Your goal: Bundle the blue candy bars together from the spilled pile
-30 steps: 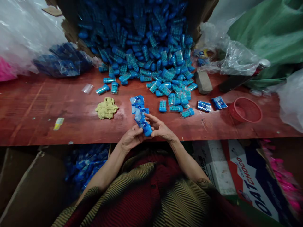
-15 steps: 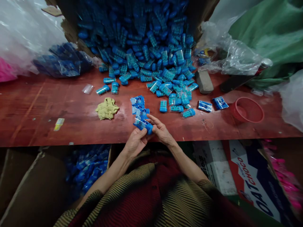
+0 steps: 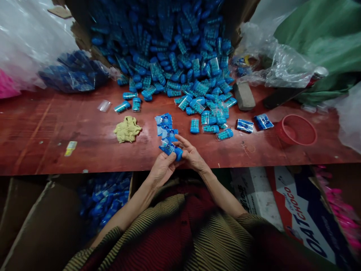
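Near the table's front edge, my left hand (image 3: 163, 168) pinches a small blue printed wrapper (image 3: 175, 151) between thumb and fingers. From the other side my right hand (image 3: 194, 158) grips the same wrapper with its thumb, its upper fingers stretched loosely above it. Whether something sits inside the wrapper I cannot tell. Just beyond the fingers lie several flat blue printed wrappers (image 3: 164, 120), overlapping in a short column. To their right a clear container of blue beads with a blue cap (image 3: 194, 126) stands apart from the heap.
A large heap of blue bead containers (image 3: 200, 88) spills from a carton at the back. Yellow putty-like lump (image 3: 127, 129) lies left. On the right are a grey block (image 3: 244, 96), two blue packets (image 3: 244, 125) and a red basket (image 3: 299, 131). Blue packets (image 3: 108, 199) fill a box below.
Both hands stay almost in place on the wrapper, with only slight finger movement. The view has shifted a little.
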